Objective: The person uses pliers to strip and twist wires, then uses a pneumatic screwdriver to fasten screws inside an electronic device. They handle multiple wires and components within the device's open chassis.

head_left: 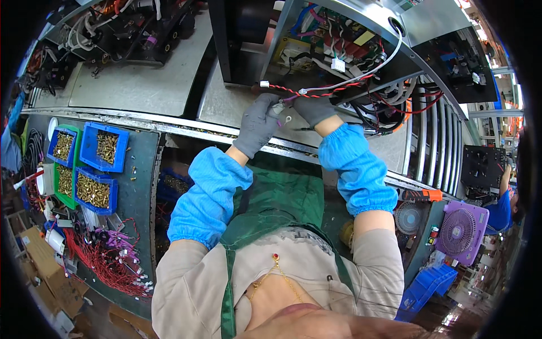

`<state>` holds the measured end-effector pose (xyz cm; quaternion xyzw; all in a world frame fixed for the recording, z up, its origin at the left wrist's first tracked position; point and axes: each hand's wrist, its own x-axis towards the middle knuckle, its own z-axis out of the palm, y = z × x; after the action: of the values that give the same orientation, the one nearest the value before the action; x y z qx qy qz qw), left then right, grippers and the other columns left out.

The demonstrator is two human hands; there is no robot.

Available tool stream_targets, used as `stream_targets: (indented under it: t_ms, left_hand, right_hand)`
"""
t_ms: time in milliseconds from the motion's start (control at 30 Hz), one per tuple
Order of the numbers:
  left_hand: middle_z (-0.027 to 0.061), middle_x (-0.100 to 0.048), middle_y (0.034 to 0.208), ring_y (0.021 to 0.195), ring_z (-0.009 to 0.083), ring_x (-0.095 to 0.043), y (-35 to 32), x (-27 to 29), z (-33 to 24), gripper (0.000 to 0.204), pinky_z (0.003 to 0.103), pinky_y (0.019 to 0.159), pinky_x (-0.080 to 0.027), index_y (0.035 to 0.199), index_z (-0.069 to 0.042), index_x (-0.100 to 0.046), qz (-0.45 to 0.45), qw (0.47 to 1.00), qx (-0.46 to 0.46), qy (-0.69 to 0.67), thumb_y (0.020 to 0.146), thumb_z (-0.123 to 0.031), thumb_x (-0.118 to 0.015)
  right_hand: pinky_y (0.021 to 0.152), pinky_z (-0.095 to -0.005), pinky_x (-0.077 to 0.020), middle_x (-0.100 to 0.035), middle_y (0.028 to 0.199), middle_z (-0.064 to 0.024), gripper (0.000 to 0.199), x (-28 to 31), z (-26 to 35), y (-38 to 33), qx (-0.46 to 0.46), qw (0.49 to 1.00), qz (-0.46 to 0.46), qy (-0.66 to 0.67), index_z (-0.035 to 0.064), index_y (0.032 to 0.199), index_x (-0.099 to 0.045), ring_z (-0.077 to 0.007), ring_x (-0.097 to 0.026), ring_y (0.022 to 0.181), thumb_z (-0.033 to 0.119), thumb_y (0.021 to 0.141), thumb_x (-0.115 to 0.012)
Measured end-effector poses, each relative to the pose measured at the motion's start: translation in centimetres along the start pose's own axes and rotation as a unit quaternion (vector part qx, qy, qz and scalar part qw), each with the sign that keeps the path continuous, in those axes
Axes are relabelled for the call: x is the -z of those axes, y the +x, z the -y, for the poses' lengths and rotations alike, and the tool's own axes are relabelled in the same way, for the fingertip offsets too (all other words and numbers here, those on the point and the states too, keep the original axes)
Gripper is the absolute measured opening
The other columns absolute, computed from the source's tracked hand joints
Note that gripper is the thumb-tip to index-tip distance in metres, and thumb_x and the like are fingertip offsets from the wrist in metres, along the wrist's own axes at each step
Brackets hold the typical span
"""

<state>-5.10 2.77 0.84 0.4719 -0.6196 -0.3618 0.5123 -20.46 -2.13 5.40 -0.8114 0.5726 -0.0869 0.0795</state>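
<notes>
My left hand (257,125), in a grey glove, is closed with thumb and fingers pinched on a thin purple wire (289,99). A small ring terminal (288,119) sticks out beside those fingers. Close by on the right, my right hand (314,108), also gloved, curls in at the other side of the wire; its fingertips are in shadow and what they hold is unclear. Just above both hands, a twisted red and black cable (288,90) ends in a white plug (264,84). Behind them stands an open metal cabinet (415,59) packed with wiring and a circuit board (293,50).
Roller rails (437,135) run to the right of the cabinet. At left, blue bins (117,165) of brass screws stand on a green bench (144,169) near red wire bundles (107,265). A purple fan (462,233) and an orange-handled tool (423,195) are at right. Another person (499,212) is farther right.
</notes>
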Motion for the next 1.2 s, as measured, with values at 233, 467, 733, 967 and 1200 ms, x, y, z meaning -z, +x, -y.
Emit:
stream_targets:
  t_ms: [233,467,733,967,1200]
  left_hand:
    - [0.0105,-0.061,0.085,0.073,0.0175,-0.058,0.3,0.4,0.5,0.024,0.030,0.066,-0.047,0.101,-0.003,-0.057,-0.002,1.000,-0.030,-0.007,0.086,-0.022,-0.059]
    - [0.0090,-0.060,0.080,0.069,0.0151,-0.055,1.8,-0.2,-0.2,0.025,0.028,0.062,-0.045,0.097,-0.002,-0.058,0.006,0.999,0.030,-0.042,0.086,-0.025,-0.059]
    - [0.0106,-0.061,0.075,0.064,0.0205,-0.059,2.8,-0.3,-0.8,0.030,0.032,0.059,-0.045,0.086,-0.002,-0.061,-0.014,0.990,0.058,-0.131,0.084,-0.032,-0.062]
    - [0.0075,-0.059,0.068,0.062,0.0156,-0.057,2.4,-0.3,-0.1,0.030,0.030,0.057,-0.043,0.081,-0.001,-0.063,-0.018,0.989,0.062,-0.130,0.083,-0.031,-0.064]
    - [0.0076,-0.060,0.073,0.060,0.0124,-0.054,2.4,0.2,-0.8,0.029,0.027,0.054,-0.042,0.087,-0.001,-0.063,0.002,0.994,0.056,-0.091,0.084,-0.030,-0.063]
  right_hand:
    - [0.061,-0.0429,-0.0476,-0.060,0.067,-0.0146,0.032,-0.8,-3.0,-1.6,-0.108,0.988,-0.107,-0.032,0.0071,0.065,-0.063,-0.0316,-0.060,0.068,0.038,0.073,-0.062]
    - [0.064,-0.0440,-0.0477,-0.061,0.074,-0.0146,0.025,1.6,-0.1,-2.2,-0.024,0.987,-0.121,0.103,0.0091,0.078,-0.065,-0.0339,-0.060,0.071,0.033,0.077,-0.057]
    - [0.067,-0.0430,-0.0470,-0.061,0.083,-0.0153,0.025,-0.5,-1.3,-2.8,-0.048,0.993,-0.104,0.034,0.0101,0.087,-0.063,-0.0348,-0.059,0.078,0.033,0.080,-0.055]
    - [0.066,-0.0440,-0.0453,-0.062,0.085,-0.0185,0.034,1.1,1.6,-3.8,-0.033,0.979,-0.143,0.142,0.0067,0.095,-0.062,-0.0370,-0.058,0.081,0.038,0.087,-0.050]
    - [0.066,-0.0444,-0.0452,-0.061,0.083,-0.0158,0.031,1.7,2.2,-4.7,-0.011,0.980,-0.174,0.093,0.0098,0.099,-0.060,-0.0357,-0.058,0.080,0.036,0.088,-0.049]
